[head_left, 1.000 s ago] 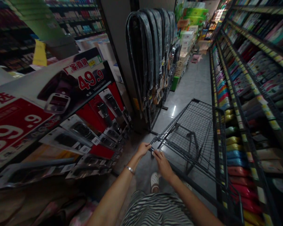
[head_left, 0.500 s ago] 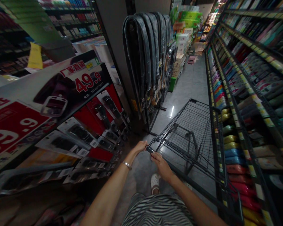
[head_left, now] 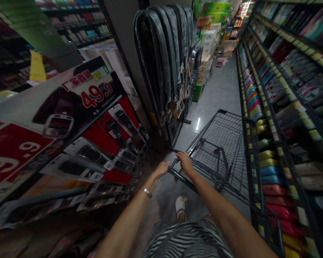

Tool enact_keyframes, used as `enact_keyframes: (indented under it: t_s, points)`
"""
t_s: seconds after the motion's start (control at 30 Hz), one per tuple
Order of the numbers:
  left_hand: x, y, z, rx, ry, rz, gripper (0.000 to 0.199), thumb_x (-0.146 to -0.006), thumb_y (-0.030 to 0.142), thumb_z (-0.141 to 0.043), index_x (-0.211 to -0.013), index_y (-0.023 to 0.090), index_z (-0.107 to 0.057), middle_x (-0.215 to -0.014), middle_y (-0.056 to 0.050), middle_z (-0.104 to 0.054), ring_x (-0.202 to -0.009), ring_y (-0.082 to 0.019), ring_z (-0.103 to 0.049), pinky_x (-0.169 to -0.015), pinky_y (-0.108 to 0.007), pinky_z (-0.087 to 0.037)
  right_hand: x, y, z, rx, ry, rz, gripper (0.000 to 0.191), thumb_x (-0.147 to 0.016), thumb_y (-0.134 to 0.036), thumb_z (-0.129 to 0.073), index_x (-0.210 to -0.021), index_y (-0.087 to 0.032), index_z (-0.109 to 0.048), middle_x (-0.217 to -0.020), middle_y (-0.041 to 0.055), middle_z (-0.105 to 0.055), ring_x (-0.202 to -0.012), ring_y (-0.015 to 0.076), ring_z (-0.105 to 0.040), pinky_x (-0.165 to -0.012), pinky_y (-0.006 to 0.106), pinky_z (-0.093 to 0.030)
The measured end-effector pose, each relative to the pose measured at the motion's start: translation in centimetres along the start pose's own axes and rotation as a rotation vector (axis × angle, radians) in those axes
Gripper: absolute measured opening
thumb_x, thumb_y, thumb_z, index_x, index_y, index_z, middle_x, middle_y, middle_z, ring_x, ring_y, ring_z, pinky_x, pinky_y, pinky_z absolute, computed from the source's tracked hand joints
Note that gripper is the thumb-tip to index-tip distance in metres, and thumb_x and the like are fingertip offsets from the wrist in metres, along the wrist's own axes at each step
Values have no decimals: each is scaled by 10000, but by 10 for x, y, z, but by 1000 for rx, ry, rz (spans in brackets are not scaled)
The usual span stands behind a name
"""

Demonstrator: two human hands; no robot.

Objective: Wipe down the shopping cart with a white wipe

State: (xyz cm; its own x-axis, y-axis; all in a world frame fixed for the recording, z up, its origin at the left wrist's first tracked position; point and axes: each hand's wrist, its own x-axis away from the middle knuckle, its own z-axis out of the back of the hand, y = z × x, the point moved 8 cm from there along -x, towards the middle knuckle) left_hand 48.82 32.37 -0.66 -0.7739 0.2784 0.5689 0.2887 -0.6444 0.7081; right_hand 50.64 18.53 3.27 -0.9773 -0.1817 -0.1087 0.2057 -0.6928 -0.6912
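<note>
A black wire shopping cart (head_left: 218,135) stands at an angle in the aisle, its basket bare of goods. My left hand (head_left: 160,170), with a metal bracelet at the wrist, is closed around the left end of the cart's handlebar (head_left: 183,178). Just ahead of it, my right hand (head_left: 185,163) grips the cart's near left frame, fingers curled over the side bar. Part of both hands' grip is hidden behind the knuckles.
Shelves of folded towels (head_left: 274,190) line the right side, close against the cart. At left hang packaged belts (head_left: 90,150) under a price sign (head_left: 78,89). Dark bagged goods (head_left: 161,53) hang on a rack ahead. A pink stool (head_left: 220,62) stands farther down the aisle.
My right hand has moved from the handlebar forward onto the cart's left side frame. My left hand keeps its hold on the handlebar's end. The view has shifted slightly.
</note>
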Motion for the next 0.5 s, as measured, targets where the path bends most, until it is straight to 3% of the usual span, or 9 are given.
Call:
enact_keyframes:
  t_s: [0.2, 0.37, 0.5]
  points:
    - [6, 1, -5, -146, 14, -31, 371, -880, 434, -569, -1117, 149, -589, -1115, -42, -614, -973, -223, -613, -822, -399, -540, -5, 20, 7, 18, 48, -159, 339, -905, -385, -563, -1171, -175, -564, -1169, 68, -599, -982, 182, -610, -832, 393, -536]
    - [12, 7, -5, -275, 81, -152, 353, -886, 419, -566, -1115, 152, -585, -1094, -47, -621, -936, -196, -620, -795, -380, -547, 31, -11, -4, 20, 64, -123, 289, -905, -374, -567, -1100, -163, -593, -1097, 53, -626, -951, 169, -616, -836, 391, -530]
    - [26, 22, -4, -415, 233, -310, 347, -891, 395, -565, -1151, 164, -569, -1147, -66, -607, -986, -197, -610, -841, -410, -536, 72, -42, -8, 28, 75, -50, 212, -905, -330, -569, -1024, -160, -612, -1018, 32, -633, -925, 159, -609, -839, 384, -518]
